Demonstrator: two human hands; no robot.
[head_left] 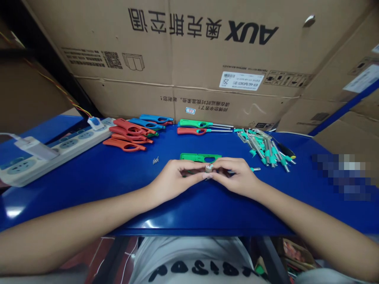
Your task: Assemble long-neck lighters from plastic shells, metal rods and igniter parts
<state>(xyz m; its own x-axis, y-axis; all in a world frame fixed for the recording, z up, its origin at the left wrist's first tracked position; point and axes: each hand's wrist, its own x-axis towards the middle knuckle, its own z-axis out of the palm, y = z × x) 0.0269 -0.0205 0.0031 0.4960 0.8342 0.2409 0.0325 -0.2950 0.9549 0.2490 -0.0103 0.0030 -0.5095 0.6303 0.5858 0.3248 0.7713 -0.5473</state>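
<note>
**Fitting (209, 168) pinched between both hands**

My left hand (174, 178) and right hand (237, 177) are narrow, fingertips meeting on it at mid-bench, held close for fine control, forearms over the blue bench (118, 177). Green lighter shell (199, 157) lies just behind, metal tube (254, 169) beside my right hand. Teal-tipped tubes (265, 148) are heaped right, red and blue shells (127, 128) left, apparently sorted for easy reach. Screws (155, 160) sit nearer left.

Small assembly workshop, blue workbench (89, 197), stacked cardboard cartons (189, 51), power strip (56, 152), lighter parts (127, 136)
</note>
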